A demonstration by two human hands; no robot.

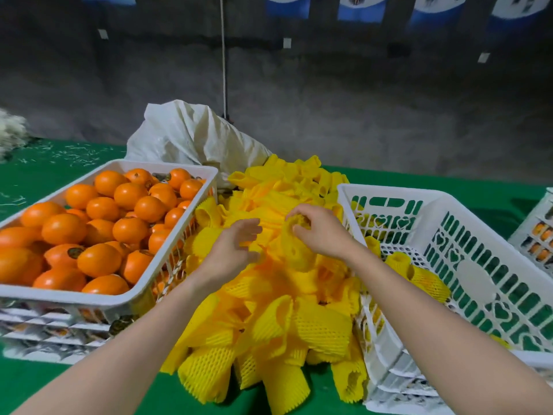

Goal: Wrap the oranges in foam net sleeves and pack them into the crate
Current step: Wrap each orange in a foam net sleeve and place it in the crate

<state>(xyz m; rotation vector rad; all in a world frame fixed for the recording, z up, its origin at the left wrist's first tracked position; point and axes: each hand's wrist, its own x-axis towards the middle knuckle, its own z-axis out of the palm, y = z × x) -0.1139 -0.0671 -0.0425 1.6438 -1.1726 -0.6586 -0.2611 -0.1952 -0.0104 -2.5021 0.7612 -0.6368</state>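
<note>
A heap of yellow foam net sleeves [269, 319] lies on the green table between two white crates. The left crate [143, 287] is full of bare oranges [101, 229]. The right crate [478, 265] holds a few sleeved oranges [425, 280] at its bottom. My right hand [320, 229] pinches the top rim of one yellow sleeve [296, 247] and lifts it above the heap. My left hand [236, 247] hovers beside that sleeve with fingers spread and loosely bent, holding nothing that I can see.
A white woven sack [191, 136] slumps behind the heap. Another white crate [535, 232] with oranges shows at the far right edge. White shreds [12, 133] lie at the far left of the green table [45, 381]. A grey wall stands behind.
</note>
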